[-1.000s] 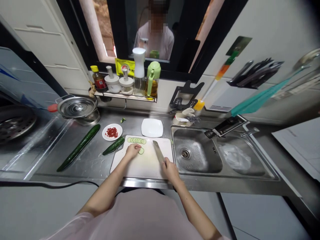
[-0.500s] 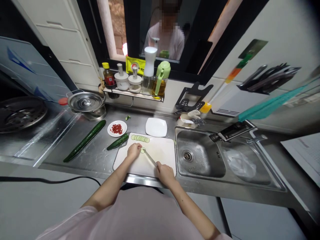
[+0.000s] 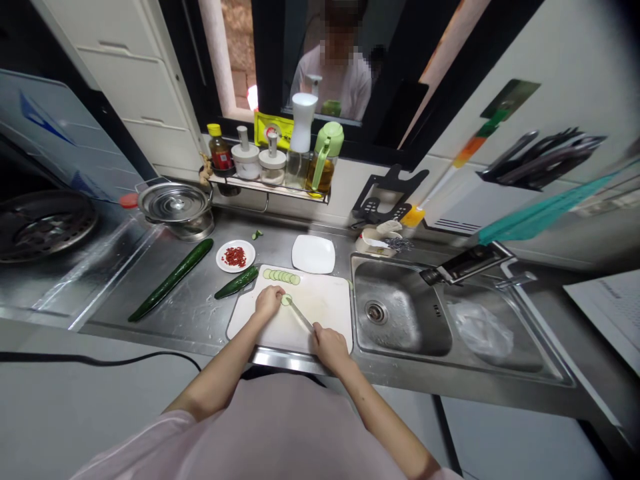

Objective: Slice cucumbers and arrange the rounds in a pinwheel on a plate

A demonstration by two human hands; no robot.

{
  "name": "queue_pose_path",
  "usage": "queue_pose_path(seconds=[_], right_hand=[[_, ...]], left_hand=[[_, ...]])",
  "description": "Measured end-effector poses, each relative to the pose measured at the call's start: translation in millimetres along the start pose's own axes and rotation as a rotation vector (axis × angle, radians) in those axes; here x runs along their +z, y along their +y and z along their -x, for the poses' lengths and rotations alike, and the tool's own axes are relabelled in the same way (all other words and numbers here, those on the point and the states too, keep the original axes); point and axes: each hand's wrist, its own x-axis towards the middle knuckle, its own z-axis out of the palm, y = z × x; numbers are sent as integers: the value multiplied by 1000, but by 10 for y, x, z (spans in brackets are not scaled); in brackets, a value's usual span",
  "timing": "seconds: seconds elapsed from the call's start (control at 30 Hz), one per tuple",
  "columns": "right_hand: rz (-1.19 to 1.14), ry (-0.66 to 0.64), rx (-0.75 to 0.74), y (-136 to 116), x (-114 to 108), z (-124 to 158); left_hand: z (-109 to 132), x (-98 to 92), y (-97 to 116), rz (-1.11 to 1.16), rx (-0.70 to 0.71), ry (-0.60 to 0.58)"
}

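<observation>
On the white cutting board (image 3: 327,300), my right hand (image 3: 331,347) is wrapped round the handle of a knife (image 3: 301,314). Its blade points up and left, with the tip at a pale green cucumber slice (image 3: 287,300). The fingers of my left hand (image 3: 269,303) are closed at the left side of that slice and seem to pinch it. A row of overlapping cucumber slices (image 3: 281,277) lies along the board's far edge. Just left of the board rests a cut piece of cucumber (image 3: 237,283), and a whole cucumber (image 3: 173,280) lies farther left.
Behind the board stand a square white plate (image 3: 313,255) and a small plate with chopped red pieces (image 3: 235,257). A steel sink (image 3: 403,320) is at the right. A lidded pot (image 3: 176,207) sits back left, beneath a wall shelf (image 3: 270,190) of bottles and jars.
The whole view has shifted very slightly. Both hands, the knife and the cucumber slice keep nearly the same positions on the board.
</observation>
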Motion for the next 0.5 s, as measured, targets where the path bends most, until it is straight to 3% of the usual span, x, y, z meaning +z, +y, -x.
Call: queue_pose_path(seconds=[0.5], right_hand=[[19,-57,-24,-7,3,-47]], left_hand=[[-12,27,-23,-21,11,5]])
